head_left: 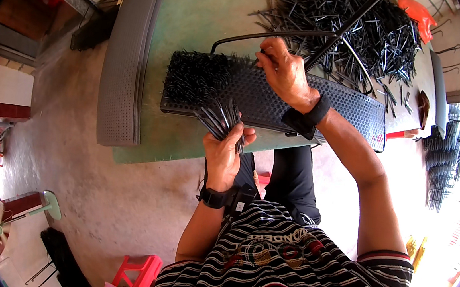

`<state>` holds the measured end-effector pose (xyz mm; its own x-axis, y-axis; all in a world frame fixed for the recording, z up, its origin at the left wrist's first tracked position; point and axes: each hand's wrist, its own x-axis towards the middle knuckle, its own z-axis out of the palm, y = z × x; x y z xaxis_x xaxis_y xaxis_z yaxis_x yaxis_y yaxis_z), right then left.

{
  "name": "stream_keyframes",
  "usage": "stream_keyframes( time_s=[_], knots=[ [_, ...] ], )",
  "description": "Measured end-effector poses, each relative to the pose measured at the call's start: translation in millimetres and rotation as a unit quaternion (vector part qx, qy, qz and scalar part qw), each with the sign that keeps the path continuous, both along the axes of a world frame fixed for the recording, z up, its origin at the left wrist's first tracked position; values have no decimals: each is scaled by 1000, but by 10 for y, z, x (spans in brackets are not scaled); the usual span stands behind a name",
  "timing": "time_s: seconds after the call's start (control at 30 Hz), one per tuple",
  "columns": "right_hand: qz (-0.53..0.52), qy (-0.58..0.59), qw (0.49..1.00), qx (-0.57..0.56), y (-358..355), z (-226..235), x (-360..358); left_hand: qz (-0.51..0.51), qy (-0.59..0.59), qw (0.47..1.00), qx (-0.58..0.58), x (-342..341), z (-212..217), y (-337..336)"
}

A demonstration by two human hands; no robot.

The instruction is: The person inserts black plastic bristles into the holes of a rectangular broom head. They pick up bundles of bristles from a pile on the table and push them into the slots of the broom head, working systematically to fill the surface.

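My left hand [223,153] is closed around a bunch of thin black plastic sticks [220,118], which fan out over the near edge of a perforated black panel [297,109]. The panel lies lengthwise on the green table, and upright black sticks [194,82] crowd the holes of its left part. Above the panel's middle, my right hand [284,73] is pinched, with a small dark end at its fingertips that looks like one such stick. The holes in the panel's right part show bare. A bent black metal frame [275,34] rises behind and over the panel, close to my right hand.
A large heap of loose black sticks [359,30] covers the table's far right. Stacked grey perforated sheets [128,62] lie along the left edge of the green table [199,19]. Orange-red plastic bags [418,17] sit at the back. A red stool [136,272] stands on the floor.
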<state>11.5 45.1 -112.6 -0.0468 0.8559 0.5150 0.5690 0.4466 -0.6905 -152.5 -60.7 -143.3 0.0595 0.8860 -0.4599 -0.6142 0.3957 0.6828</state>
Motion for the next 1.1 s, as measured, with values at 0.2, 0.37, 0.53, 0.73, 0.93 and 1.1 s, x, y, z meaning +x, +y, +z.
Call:
stream_keyframes(
  time_s=[0.2, 0.37, 0.53, 0.73, 0.93, 1.1],
  knots=[
    [14, -131, 990, 56, 72, -76, 14, 6, -7, 1000, -5, 0, -36, 19],
    [11, -246, 968, 43, 104, -18, -6, 10, 15, 1000, -6, 28, -28, 20],
    [-36, -158, 985, -60, -50, 111, -41, 11, 6, 1000, 3, 74, 44, 21],
    [78, 115, 895, -423, -278, 206, 11, 4, 2, 1000, 17, 158, 8, -5],
    [-51, 114, 985, -120, -216, 308, -18, 25, -23, 999, 12, 124, 11, -9],
    [-46, 82, 994, -51, -84, 3, 9, 35, -12, 999, 4, 93, 47, -7]
  ],
)
